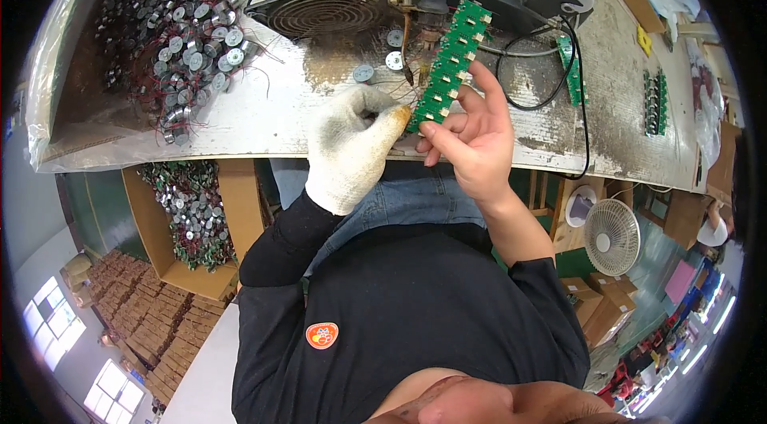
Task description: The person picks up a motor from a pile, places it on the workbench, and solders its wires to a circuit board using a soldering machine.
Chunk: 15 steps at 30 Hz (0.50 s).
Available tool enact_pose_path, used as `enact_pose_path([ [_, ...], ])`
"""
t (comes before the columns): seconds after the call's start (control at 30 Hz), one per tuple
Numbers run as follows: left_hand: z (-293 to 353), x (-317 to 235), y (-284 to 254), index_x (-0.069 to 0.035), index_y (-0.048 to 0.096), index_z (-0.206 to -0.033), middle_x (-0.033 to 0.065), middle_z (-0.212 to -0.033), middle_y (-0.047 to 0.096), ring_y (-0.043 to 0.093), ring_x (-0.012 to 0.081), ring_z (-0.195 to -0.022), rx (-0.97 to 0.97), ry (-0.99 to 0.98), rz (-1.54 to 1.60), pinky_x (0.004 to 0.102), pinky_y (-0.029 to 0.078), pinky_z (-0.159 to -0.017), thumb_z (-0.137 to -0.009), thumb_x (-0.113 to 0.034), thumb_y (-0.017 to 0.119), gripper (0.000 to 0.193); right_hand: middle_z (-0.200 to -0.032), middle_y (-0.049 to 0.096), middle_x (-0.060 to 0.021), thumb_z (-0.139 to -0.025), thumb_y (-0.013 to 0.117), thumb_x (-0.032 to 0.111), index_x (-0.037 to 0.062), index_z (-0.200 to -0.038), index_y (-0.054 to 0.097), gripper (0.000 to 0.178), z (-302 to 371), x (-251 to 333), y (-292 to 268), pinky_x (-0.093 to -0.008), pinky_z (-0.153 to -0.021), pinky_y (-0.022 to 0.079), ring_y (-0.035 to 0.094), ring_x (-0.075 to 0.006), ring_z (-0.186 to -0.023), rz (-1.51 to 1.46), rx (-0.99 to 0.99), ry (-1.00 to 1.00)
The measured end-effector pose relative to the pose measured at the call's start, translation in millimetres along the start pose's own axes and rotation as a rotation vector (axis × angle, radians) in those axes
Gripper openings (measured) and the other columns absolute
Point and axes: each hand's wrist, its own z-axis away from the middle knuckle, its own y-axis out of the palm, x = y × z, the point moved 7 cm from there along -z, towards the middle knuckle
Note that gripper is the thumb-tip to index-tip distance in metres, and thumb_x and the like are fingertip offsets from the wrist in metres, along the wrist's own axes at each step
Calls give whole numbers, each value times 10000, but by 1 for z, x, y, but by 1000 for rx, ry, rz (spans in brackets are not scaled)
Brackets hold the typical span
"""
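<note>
Shirt [447,288], right hand [481,138] upturned, gripping board [452,65]

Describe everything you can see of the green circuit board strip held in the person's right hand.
The green circuit board strip is long and narrow, with small pale connectors spaced along its right edge. Its surface looks rigid and coated. It is tilted, its upper end leaning right, and held above the workbench. The bare right hand grips its lower part, thumb near the edge. The gloved left hand is at its lower end; whether it touches is unclear.
</note>
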Motion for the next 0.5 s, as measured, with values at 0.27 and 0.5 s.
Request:
enact_pose_path([
  [0.27,1,-2,-3,34,649,-809,79,-711,621,579,121,-672,-12,23,83,269,454,-612,-808,-89,659,123,-1105,534,-195,-790,602,-157,44,-1433,209,780,0,6,5,-240,-500,548,666,-203,-686,-23,3,-1],
  [0.5,1,4,1,27,653,-790,81,-735,621,586,137,-688,-1,-25,60,276,458,-625,-805,-99,663,128,-1111,525,-195,-785,602,-161,44,-1434,209,785,2,0,-1,-240,-507,552,667,-201,-690,-7,-6,-3],
])
